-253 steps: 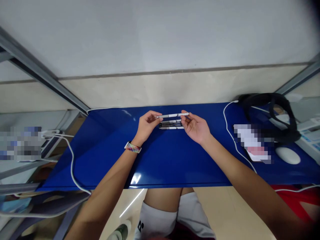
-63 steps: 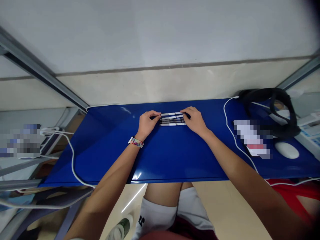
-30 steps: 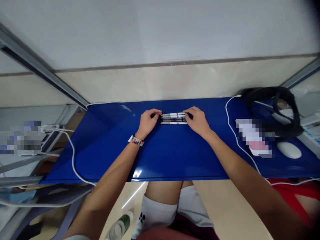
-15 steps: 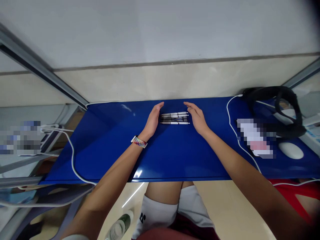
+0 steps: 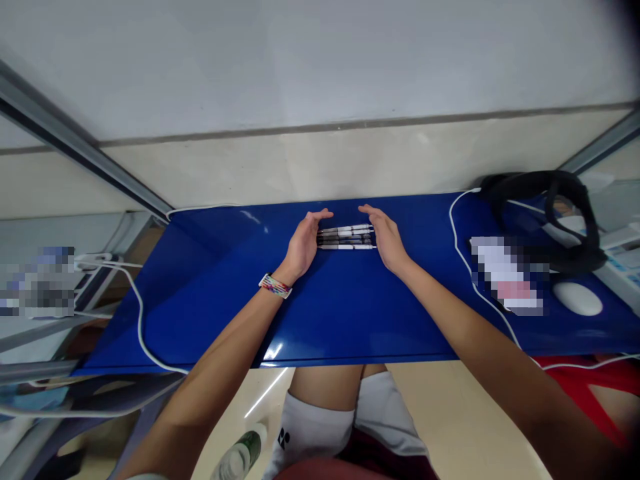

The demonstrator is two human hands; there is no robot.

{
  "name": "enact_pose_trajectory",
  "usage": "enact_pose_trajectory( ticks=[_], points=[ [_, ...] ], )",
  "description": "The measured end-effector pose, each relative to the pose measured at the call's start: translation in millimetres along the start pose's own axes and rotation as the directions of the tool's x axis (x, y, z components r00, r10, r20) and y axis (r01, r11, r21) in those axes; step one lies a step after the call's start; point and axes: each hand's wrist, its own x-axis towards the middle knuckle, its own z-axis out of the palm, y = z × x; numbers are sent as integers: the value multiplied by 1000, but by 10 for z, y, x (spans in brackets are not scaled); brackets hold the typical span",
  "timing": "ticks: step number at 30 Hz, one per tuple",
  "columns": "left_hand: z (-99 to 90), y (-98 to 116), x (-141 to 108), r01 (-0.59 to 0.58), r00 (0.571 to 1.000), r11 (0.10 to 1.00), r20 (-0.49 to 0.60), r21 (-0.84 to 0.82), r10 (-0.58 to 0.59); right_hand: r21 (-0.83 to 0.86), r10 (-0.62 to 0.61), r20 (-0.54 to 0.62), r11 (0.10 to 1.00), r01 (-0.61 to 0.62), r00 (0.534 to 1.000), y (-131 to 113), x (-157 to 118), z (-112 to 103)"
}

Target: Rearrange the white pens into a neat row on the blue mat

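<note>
Several white and dark pens (image 5: 346,237) lie side by side, lengthwise left to right, on the blue desk (image 5: 345,307). At their left ends is my left hand (image 5: 304,245), open, with the palm turned inward and the fingers bent toward the middle. My right hand (image 5: 389,239) stands open at the right ends, palm facing the pens. Both palms are at or very near the pen ends; exact contact is hard to tell. A colourful band (image 5: 275,285) circles my left wrist.
On the right are a black headset-like strap (image 5: 590,220), a blurred-out phone-like item (image 5: 507,273), a white mouse (image 5: 578,299) and a white cable (image 5: 460,250). Another cable (image 5: 141,327) crosses the desk's left side. A bottle (image 5: 243,453) stands below. The wall (image 5: 300,167) borders the back.
My hands have closed in on the pen ends from both sides, with the fingers curving further inward. The pens' ends at the right sit slightly nearer my right palm.
</note>
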Motion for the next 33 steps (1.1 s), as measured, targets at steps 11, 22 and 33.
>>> enact_pose_trajectory(
  ticks=[11, 22, 33],
  points=[
    [-139, -29, 25, 94, 996, 994, -6, -56, -94, -266, -275, 230, 905, 332, 934, -279, -172, -69],
    [-252, -47, 55, 122, 991, 987, -34, -107, -126, -253, -293, 291, 895, 368, 911, -326, -177, -108],
    [-277, -54, 59, 141, 987, 979, -53, -149, -151, -224, -357, 320, 871, 436, 878, -345, -196, -111]
  ],
)
